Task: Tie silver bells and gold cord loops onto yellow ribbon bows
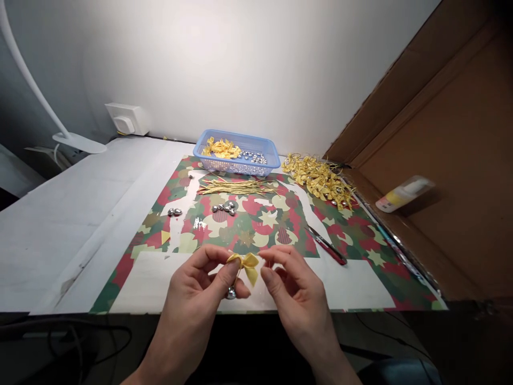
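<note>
Between thumb and fingers, my left hand [200, 294] pinches a yellow ribbon bow [249, 262] near the front edge of the table. A small silver bell [231, 292] hangs below the bow on a thin gold cord. Just to the right, my right hand [298, 297] is held with thumb and forefinger curled close to each other, beside the bow's right loop. Whether anything thin lies between those fingertips is too small to make out.
A blue basket [236, 136] holds yellow bows and silver bells. Before it lie gold cords [240, 186] and several loose bells [224, 208]. A heap of belled bows [318, 179] lies right, near tweezers-like red and black tool [326, 246]. A cardboard wall [449, 133] bounds the right, with a bottle [404, 193].
</note>
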### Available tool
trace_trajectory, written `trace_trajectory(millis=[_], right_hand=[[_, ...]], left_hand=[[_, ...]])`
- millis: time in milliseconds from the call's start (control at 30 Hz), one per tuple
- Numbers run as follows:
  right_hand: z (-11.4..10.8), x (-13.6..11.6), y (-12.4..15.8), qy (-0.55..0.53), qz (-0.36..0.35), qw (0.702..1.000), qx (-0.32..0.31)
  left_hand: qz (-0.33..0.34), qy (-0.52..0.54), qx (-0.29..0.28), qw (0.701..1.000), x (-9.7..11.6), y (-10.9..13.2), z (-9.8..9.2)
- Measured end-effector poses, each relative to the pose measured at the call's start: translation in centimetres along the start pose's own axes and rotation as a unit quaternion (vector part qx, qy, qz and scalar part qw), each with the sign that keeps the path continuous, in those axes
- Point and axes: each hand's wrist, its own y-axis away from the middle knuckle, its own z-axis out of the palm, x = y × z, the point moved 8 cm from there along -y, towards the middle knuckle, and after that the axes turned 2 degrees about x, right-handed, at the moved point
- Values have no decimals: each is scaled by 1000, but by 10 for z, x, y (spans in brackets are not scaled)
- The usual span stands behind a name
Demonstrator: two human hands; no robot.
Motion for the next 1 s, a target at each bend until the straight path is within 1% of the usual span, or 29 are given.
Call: trace_trajectory(millis=[33, 67, 100, 167, 233, 267, 333, 433, 500, 633, 767, 1000], right_hand=[[0, 2, -2, -17, 7, 1000, 6], [2, 4, -4, -45, 17, 999, 0], [7, 6, -7, -83, 31, 996, -25], [22, 8, -9, -159, 66, 979, -109], [29, 6, -11, -172, 73, 968, -168], [29, 5, -12, -151, 64, 970, -178], [22, 2, -16, -91, 32, 982, -162], [7, -6, -20, -25, -26, 995, -97], [1, -14, -20, 12, -73, 996, -54], [0, -26, -20, 69, -140, 988, -11], [-2, -26, -21, 99, -156, 982, 34], [-6, -28, -22, 126, -179, 973, 69]], left_hand=[[-2, -5, -2, 1000, -1, 0, 0], [-7, -6, -6, 1000, -2, 1, 1], [-13, -2, -13, 1000, -3, 1, 2], [-25, 11, -29, 999, -4, 3, 3], [-33, 11, -35, 999, -4, 3, 4], [-33, 5, -34, 999, -4, 3, 3], [-32, -10, -34, 999, -4, 4, 2], [-30, -21, -45, 998, -6, 5, 3], [-23, -29, -46, 998, -6, 4, 5], [-12, -53, -42, 998, -5, 3, 6], [-22, -64, -52, 996, -4, 4, 7], [-34, -47, -53, 997, -5, 5, 6]])
